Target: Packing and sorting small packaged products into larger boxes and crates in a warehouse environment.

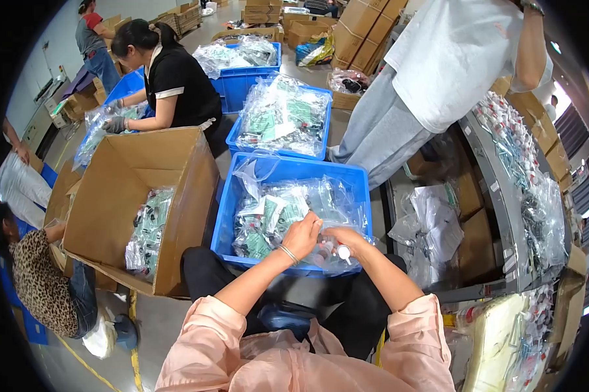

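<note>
Over the near blue bin, my left hand is closed, its fingertips pinching the top of a clear plastic bag. Close beside it, my right hand grips the same bag from the right. Inside the bag sit small clear bottles, and a white cap shows just below my right hand. The rest of the bag's contents is hard to make out. Beneath my hands, the bin holds many clear packs with green and white sheets and dark parts.
Left of the bin stands an open cardboard box with similar packs inside. Behind are more filled blue bins. A person in grey trousers stands at the right, near a metal-framed bench. A gloved co-worker handles packs at the left.
</note>
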`<state>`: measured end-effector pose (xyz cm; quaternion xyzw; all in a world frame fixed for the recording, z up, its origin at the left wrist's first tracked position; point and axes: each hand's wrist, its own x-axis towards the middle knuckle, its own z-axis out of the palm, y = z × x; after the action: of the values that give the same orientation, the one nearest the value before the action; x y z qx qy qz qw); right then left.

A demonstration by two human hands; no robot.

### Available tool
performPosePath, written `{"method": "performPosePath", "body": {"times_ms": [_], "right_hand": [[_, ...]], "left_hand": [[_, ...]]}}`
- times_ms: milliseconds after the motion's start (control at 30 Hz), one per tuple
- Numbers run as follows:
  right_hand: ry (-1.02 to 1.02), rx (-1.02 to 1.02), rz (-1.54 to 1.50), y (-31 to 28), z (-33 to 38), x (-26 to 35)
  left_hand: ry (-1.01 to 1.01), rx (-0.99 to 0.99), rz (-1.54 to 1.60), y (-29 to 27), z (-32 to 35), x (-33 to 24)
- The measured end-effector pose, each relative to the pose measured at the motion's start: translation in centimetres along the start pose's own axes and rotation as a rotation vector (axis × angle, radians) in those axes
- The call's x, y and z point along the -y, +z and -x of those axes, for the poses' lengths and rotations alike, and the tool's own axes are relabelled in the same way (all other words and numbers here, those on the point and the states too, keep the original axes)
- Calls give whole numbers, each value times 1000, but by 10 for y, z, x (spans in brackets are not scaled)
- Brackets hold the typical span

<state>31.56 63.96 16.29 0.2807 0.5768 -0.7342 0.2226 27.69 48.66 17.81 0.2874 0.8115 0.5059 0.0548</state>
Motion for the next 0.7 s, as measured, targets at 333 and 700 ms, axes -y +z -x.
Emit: {"method": "performPosePath", "body": {"times_ms": [333, 700], "right_hand": [[-392, -41, 1018, 19, -38, 10], [-192, -80, 1344, 29, -41, 17]], "left_hand": [[22, 43, 24, -15, -14, -2], [55, 19, 16, -24, -13, -1]]}}
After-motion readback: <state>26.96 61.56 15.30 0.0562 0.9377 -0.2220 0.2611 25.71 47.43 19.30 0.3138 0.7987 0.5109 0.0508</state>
